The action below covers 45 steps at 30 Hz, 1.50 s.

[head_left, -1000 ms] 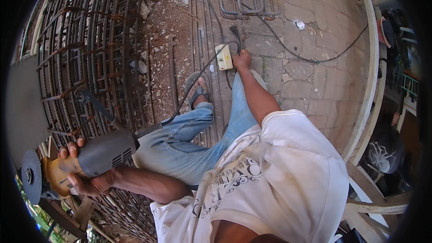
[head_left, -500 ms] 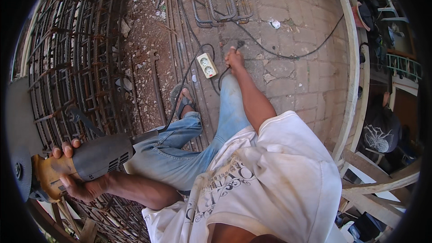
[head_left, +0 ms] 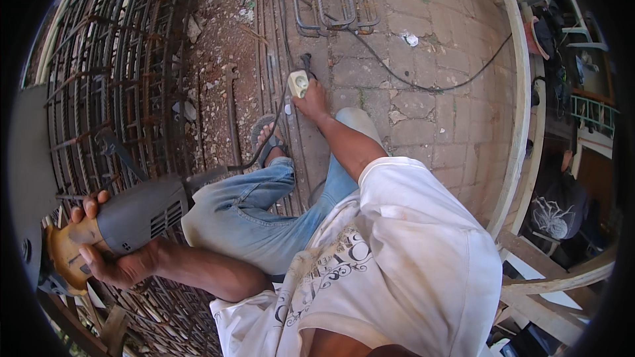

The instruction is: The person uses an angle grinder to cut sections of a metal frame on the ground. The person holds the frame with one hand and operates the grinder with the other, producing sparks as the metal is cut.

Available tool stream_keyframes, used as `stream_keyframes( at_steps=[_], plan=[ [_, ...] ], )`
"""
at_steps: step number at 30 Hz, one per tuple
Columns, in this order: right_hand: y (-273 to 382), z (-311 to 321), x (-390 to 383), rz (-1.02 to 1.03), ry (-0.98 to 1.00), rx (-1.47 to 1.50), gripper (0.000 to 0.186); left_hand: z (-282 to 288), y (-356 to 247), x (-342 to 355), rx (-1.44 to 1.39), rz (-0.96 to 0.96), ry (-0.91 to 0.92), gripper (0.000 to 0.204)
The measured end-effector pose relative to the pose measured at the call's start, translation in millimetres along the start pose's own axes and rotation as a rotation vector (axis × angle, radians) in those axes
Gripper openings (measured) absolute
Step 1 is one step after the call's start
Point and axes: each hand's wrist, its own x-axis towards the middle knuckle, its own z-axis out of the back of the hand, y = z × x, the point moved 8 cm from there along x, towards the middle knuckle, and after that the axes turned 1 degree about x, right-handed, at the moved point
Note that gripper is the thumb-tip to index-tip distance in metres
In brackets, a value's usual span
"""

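Observation:
My left hand [head_left: 116, 264] grips a yellow-and-dark-grey angle grinder [head_left: 135, 218] at the lower left; its disc [head_left: 32, 251] sits at the dim picture edge. The grinder's black cord runs up past my sandalled foot. My right hand [head_left: 311, 99] is closed on a cream socket strip [head_left: 297, 81] low over the paving, beyond my bent knee. A black plug [head_left: 305, 61] sticks out beside the strip's far end; whether my fingers also hold it I cannot tell.
Tied rebar cages [head_left: 112, 73] line the left, beside gravel and loose steel bars [head_left: 233, 119]. Bent rebar frames [head_left: 331, 0] lie on the paving [head_left: 430, 119] ahead, with a cable across it. Wooden rails [head_left: 512, 158] run along the right, with clutter [head_left: 562, 218] beyond them.
My right hand has shifted left from the cord and plug onto the socket strip, which is now partly covered and turned. My left hand still holds the grinder.

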Motion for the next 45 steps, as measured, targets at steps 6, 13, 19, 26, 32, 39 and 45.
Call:
stream_keyframes(
  at_steps=[6,13,19,26,32,39,45],
  plan=[
    [25,-36,-7,-0.061,0.085,0.044,0.08,-6,2,-8,0.076,0.007,-0.004,0.048],
    [-53,79,-11,-0.111,-0.053,0.602,0.036,-29,-3,-14,-0.347,0.131,0.152,0.059],
    [-58,146,-68,-0.387,0.153,1.236,0.036,-47,-8,-24,-0.915,0.383,0.311,0.067],
    [79,123,-3,0.285,0.151,0.303,0.039,-41,-23,-46,-0.858,0.387,0.547,0.066],
    [140,32,36,0.611,0.415,-0.564,0.026,-22,-50,-60,-1.292,0.274,0.515,0.043],
    [131,0,30,0.73,0.495,-0.723,0.021,-4,-82,-62,-1.679,0.26,0.715,0.018],
    [138,-12,31,0.75,0.479,-0.79,0.02,29,-86,-59,-1.264,0.057,0.381,0.038]
  ],
)
